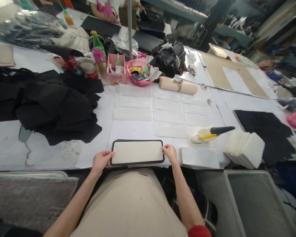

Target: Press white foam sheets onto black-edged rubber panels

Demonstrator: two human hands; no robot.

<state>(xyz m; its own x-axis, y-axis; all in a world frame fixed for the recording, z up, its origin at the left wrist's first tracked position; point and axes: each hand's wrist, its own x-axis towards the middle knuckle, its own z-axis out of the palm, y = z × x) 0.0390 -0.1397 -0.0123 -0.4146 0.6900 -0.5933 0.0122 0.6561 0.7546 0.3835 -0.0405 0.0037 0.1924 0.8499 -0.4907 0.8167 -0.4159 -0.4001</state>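
A cream rectangular panel (pixel 138 152) lies on a slightly larger black piece (pixel 138 141) with rounded corners, at the table's front edge. My left hand (pixel 102 160) pinches its left end, and my right hand (pixel 170 152) pinches the right end. Pale translucent strips (pixel 132 114) lie in rows behind it. To the right is a stack of white sheets (pixel 199 158). Behind that stack, a white container (pixel 199 135) holds a yellow-handled tool (pixel 208 136) and a dark-handled one (pixel 223 129).
Black pieces (pixel 56 102) are heaped at left. Thick white pads (pixel 244 149) and a black stack (pixel 265 135) stand at right. A pink basket (pixel 141 82), a pink box (pixel 117 77), a beige roll (pixel 167 84) and a metal pole (pixel 130 33) are farther back. Another person (pixel 108 11) is across the table.
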